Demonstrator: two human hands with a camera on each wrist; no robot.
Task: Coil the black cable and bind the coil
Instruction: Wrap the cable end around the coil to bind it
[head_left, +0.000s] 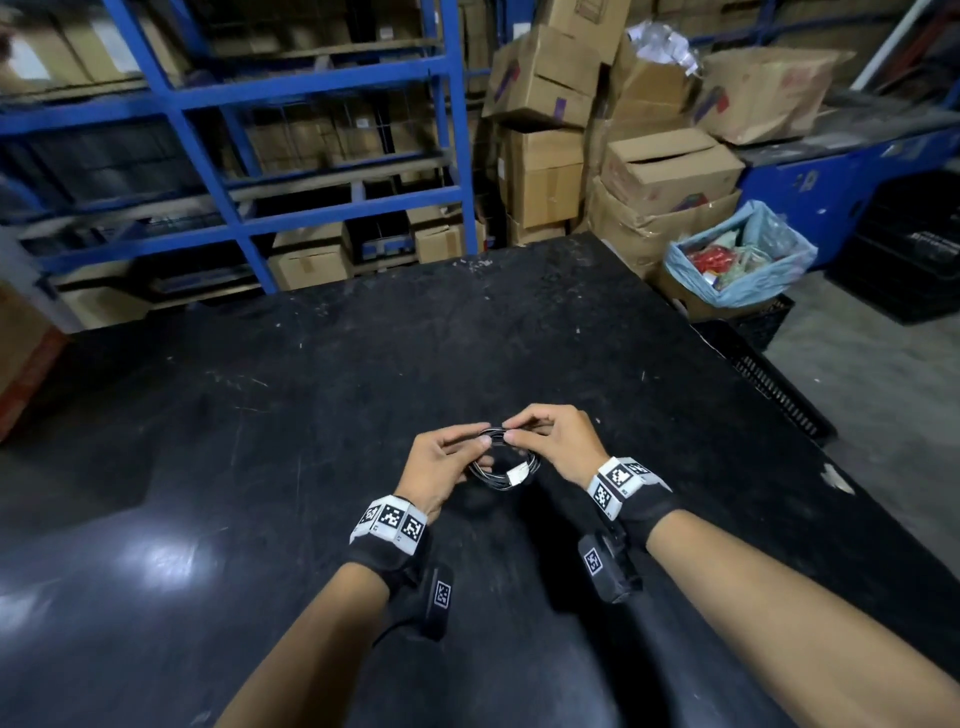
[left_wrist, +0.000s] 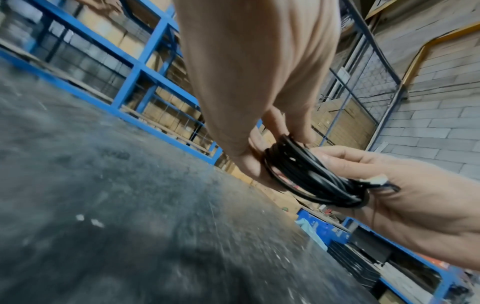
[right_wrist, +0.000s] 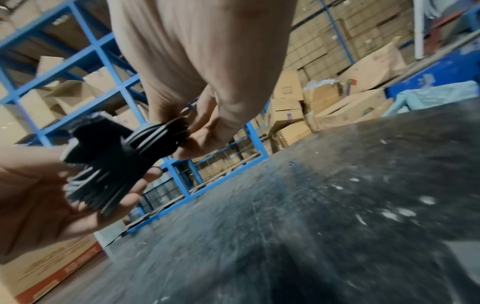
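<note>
Both grips are closed on the cable (head_left: 501, 462): in the head view the left hand (head_left: 447, 467) and right hand (head_left: 553, 441) pinch the far side of the coil from opposite sides, fingertips nearly touching, the coil hanging just above the counter (head_left: 363, 364); a white plug (head_left: 521, 472) lies on its near-right side. Left-wrist view: the cable (left_wrist: 311, 174) runs as stacked loops between the left hand (left_wrist: 246, 92) and the right hand (left_wrist: 415, 195), its long axis from one hand to the other. Right-wrist view: a black strap (right_wrist: 111, 150) crosses the cable (right_wrist: 158, 139) near the left hand (right_wrist: 39, 195); the right hand (right_wrist: 207, 82) pinches the other side. Whether the strap is fastened cannot be told.
</note>
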